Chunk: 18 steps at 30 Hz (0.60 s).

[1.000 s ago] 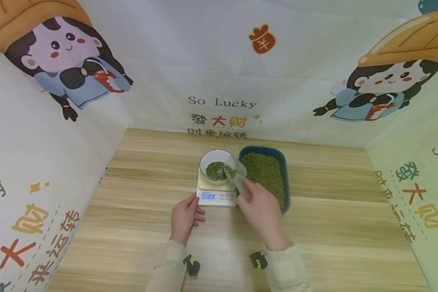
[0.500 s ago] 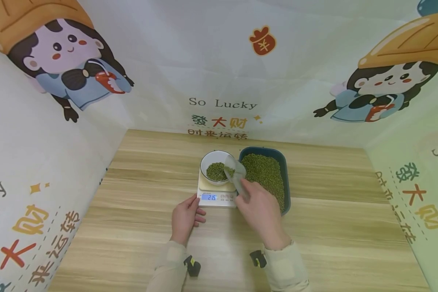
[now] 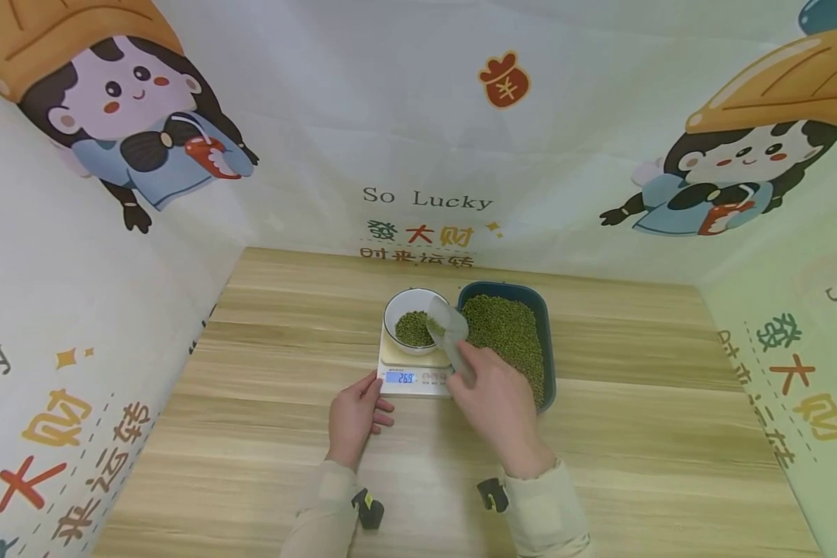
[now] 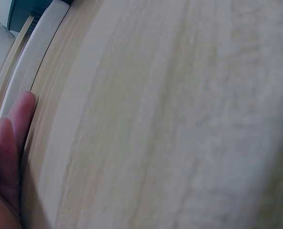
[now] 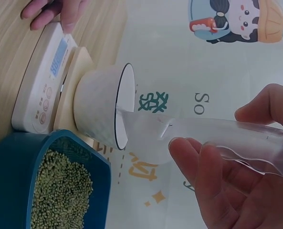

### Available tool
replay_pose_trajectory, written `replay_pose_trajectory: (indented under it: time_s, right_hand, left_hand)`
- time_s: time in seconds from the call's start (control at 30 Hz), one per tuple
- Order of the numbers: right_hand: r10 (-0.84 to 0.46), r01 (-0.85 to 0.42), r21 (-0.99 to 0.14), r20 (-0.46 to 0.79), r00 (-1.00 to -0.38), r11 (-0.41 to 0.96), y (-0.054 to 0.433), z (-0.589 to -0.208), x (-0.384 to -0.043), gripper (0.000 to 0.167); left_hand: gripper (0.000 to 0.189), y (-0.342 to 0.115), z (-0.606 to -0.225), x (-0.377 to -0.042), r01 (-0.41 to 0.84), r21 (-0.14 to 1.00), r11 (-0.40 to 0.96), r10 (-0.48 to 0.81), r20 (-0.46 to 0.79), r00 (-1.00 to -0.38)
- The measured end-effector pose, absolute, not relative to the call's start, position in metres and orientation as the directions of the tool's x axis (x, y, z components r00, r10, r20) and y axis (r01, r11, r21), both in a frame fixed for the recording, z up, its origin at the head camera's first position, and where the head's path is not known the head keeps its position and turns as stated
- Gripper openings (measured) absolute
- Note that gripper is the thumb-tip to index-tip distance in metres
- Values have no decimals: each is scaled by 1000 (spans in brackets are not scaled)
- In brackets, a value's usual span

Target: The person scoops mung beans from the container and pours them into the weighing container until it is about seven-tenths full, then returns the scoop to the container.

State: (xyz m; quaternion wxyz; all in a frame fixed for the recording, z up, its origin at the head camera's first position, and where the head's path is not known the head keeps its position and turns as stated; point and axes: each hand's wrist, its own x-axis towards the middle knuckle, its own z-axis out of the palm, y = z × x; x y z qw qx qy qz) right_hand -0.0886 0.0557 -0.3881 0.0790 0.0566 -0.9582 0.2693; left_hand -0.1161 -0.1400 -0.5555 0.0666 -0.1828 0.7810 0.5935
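On wooden surface (image 3: 237,418), relaxed left fingers (image 3: 384,419) touch the scale (image 3: 421,386); right fingers (image 5: 209,167) hold a scoop (image 5: 210,132), bowl (image 5: 96,102) just ahead.

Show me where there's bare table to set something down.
Bare table lies right of the tub, to the right wall, and left of the scale and left hand, to the left wall. Crowded: the middle, where scale, bowl and tub stand close and the right hand holds the scoop over the bowl's rim.

Pale cartoon-printed walls (image 3: 363,93) border the wood-grained table (image 3: 656,418).
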Motion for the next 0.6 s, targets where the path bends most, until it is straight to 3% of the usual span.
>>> replay_pose_trajectory:
  time_s: [0.4,0.6]
  right_hand:
    - [-61,-127,-510,143,-988,851,55,-387,-87,46]
    - [11,-103,-613,179,-984,783,65,-390,-89,41]
  left_hand:
    - [39,-140,-557,-117,-354,910,216,-204,-313,-928]
    - [39,-139,-554,-116,-367,903,223,-206,-325,-923]
